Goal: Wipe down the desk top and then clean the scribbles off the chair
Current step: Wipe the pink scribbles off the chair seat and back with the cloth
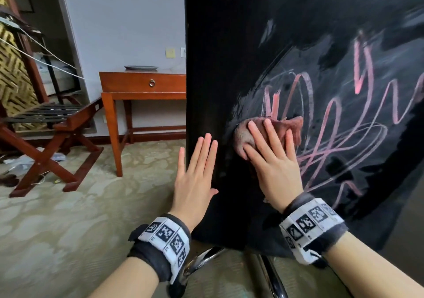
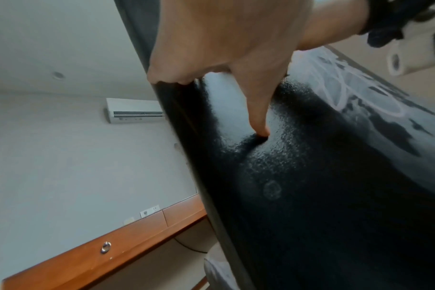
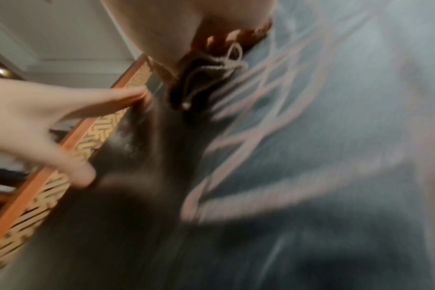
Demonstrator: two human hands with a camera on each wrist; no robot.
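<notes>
A patterned carpet [image 1: 68, 217] bears a wooden desk [image 1: 142, 84], topped by a grey plate [image 1: 140, 67].

The right hand [image 1: 273, 160] hides most of the cloth [image 1: 291, 127]; the right wrist view is motion-blurred.

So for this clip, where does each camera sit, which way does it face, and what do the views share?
Head: worn on the head, looks forward and down at the chair back; both forearms, left hand and right hand flat on the cloth show.
Left wrist: on the left wrist, looks along the left hand up the chair's edge to wall and desk; the thumb touches the chair.
Right wrist: on the right wrist, blurred, looks along the chair at the scribbles; both hands show.
Shared: chair and scribbles in all; desk in head and left wrist.
</notes>
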